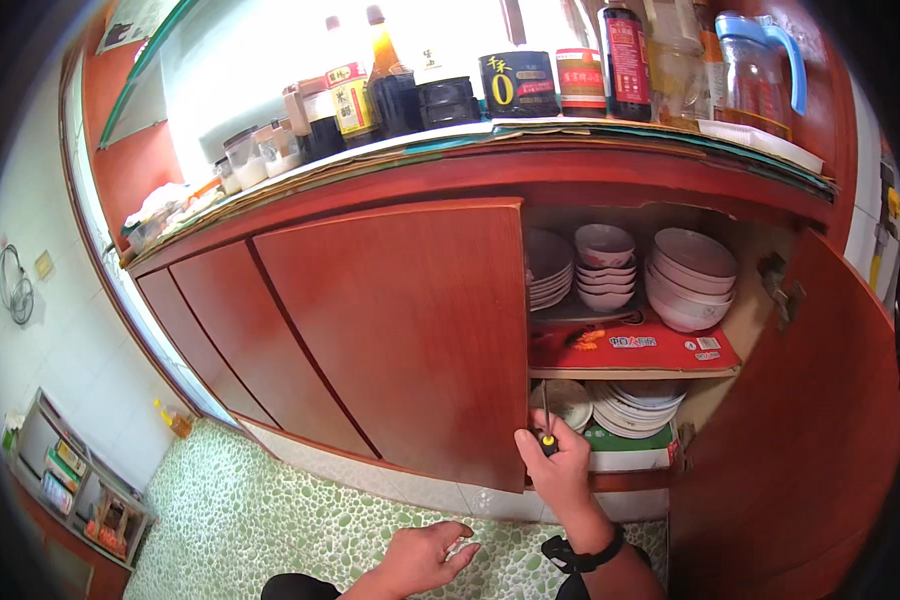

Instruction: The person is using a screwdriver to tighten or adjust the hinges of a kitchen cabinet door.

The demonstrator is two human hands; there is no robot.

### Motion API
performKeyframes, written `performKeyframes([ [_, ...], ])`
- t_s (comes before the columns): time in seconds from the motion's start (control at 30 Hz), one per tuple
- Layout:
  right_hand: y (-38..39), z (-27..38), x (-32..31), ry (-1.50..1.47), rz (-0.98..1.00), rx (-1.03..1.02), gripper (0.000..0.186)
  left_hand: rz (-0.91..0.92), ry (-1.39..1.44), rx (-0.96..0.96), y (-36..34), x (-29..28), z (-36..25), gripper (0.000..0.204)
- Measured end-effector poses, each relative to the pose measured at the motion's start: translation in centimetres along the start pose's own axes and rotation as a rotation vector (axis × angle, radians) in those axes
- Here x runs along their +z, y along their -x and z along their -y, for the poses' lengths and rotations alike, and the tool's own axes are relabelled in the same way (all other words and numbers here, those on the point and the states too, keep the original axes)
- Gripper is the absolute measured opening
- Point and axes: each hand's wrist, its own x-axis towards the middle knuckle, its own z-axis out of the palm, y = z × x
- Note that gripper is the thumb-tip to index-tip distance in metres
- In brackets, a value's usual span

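My right hand point(563, 470) is closed around a screwdriver point(548, 443) with a black and yellow handle. Its thin shaft points up, in front of the lower shelf of an open cabinet and beside the edge of a red-brown cabinet door point(400, 330). Low over the floor, my left hand point(422, 560) holds nothing; its fingers are slightly bent and the thumb stands apart. To the right, another cabinet door point(800, 420) is swung wide, with a metal hinge point(780, 288) showing at its upper inner edge.
Stacked bowls point(690, 280) stand on the red-lined upper shelf point(630, 345), and plates point(635, 408) on the lower one. Bottles, jars and a glass jug point(755, 80) line the countertop point(450, 148). A small rack point(75, 480) stands left on the green pebble-patterned floor point(230, 510).
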Motion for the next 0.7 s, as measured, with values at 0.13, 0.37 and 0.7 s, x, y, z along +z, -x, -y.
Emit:
performKeyframes([
  [0.13, 0.4, -1.7, -1.4, 0.216, 0.032, -0.142, 0.024, -0.059, 0.014, 0.038, 0.1, 0.7, 0.2, 0.023],
  [0.37, -0.2, -1.2, -0.2, 0.130, -0.032, -0.079, 0.021, -0.011, -0.012, 0.058, 0.5, 0.6, 0.8, 0.023],
  [0.7, 0.2, -2.0, -0.4, 0.178, -0.049, -0.046, 0.022, -0.052, -0.065, -0.020, 0.9, -0.7, 1.3, 0.028],
])
